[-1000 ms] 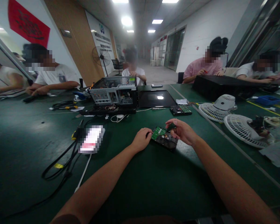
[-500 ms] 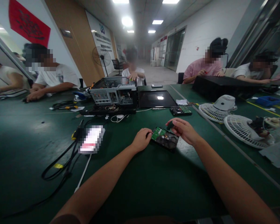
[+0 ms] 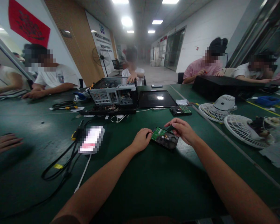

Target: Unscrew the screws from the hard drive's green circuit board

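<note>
Lying between hands on worktop (image 3: 158, 183): hard drive (image 3: 170, 142), green board (image 3: 157, 133) in place, nothing visibly detached. Left hand (image 3: 141, 139) pinching left end; right hand (image 3: 184, 130) curled at far edge, hold unclear.

"What's on the left?"
"A bright phone (image 3: 91, 139) with a white cord (image 3: 85, 171)."
"And on the right?"
"White fan parts (image 3: 225, 102) near a blue tray (image 3: 268, 100)."
"On the wall (image 3: 35, 7)?"
"A red sign (image 3: 29, 26)!"
</note>
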`<state>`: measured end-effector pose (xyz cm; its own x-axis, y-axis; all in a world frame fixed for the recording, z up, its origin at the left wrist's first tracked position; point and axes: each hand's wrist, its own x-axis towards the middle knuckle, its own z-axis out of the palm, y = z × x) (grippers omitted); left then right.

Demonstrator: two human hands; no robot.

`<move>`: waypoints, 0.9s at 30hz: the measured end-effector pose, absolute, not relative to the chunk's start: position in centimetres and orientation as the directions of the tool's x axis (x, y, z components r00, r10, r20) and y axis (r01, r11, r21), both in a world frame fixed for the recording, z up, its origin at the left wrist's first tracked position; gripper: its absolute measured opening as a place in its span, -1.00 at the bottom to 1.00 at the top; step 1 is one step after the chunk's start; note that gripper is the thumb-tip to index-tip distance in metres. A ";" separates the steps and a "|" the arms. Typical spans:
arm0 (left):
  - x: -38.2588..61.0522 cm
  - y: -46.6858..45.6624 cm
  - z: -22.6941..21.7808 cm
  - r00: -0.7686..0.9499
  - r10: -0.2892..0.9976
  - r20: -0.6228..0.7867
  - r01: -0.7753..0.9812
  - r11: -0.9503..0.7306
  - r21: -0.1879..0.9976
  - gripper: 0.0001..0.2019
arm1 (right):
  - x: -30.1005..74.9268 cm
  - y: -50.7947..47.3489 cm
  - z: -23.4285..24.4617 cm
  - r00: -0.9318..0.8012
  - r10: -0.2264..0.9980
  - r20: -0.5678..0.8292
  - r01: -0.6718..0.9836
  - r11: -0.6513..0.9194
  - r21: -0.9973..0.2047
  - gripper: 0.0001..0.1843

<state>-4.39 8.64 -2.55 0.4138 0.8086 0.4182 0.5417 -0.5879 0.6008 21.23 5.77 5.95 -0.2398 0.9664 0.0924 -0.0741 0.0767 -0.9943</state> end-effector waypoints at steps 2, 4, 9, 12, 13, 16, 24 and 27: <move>-4.4 8.6 -2.5 0.420 0.803 0.422 0.539 -0.595 0.596 -0.82 | 21.2 5.6 6.1 -0.289 0.956 0.050 -0.091 0.025 -0.996 -0.79; -4.4 8.6 -2.5 0.421 0.803 0.421 0.537 -0.595 0.598 -0.82 | 21.2 5.5 6.3 -0.329 0.944 0.019 -0.079 -0.008 -0.997 -0.77; -4.5 8.7 -2.6 0.416 0.814 0.406 0.542 -0.580 0.608 -0.82 | 21.1 5.5 6.4 -0.319 0.948 0.012 -0.085 -0.016 -0.996 -0.70; -4.5 8.7 -2.7 0.417 0.818 0.396 0.546 -0.574 0.610 -0.81 | 21.0 5.6 6.2 -0.285 0.958 0.026 -0.122 -0.009 -0.993 -0.65; -4.5 8.7 -2.7 0.417 0.818 0.397 0.545 -0.574 0.611 -0.81 | 20.9 5.7 6.2 -0.279 0.960 0.029 -0.135 -0.009 -0.991 -0.64; -4.4 8.7 -2.7 0.414 0.818 0.400 0.543 -0.574 0.612 -0.81 | 20.9 5.6 6.2 -0.276 0.961 0.025 -0.172 -0.024 -0.985 -0.64; -4.4 8.7 -2.6 0.415 0.813 0.409 0.539 -0.582 0.609 -0.81 | 20.8 5.6 6.5 -0.296 0.955 0.023 -0.119 -0.013 -0.993 -0.64; -4.5 8.7 -2.6 0.416 0.814 0.407 0.541 -0.581 0.608 -0.82 | 20.8 5.7 6.3 -0.248 0.967 0.060 -0.113 0.032 -0.993 -0.70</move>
<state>-4.47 8.72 -2.64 0.4157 0.8135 0.4067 0.5412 -0.5806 0.6083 20.83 5.71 6.28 -0.2477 0.9670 0.0597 -0.1128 0.0324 -0.9931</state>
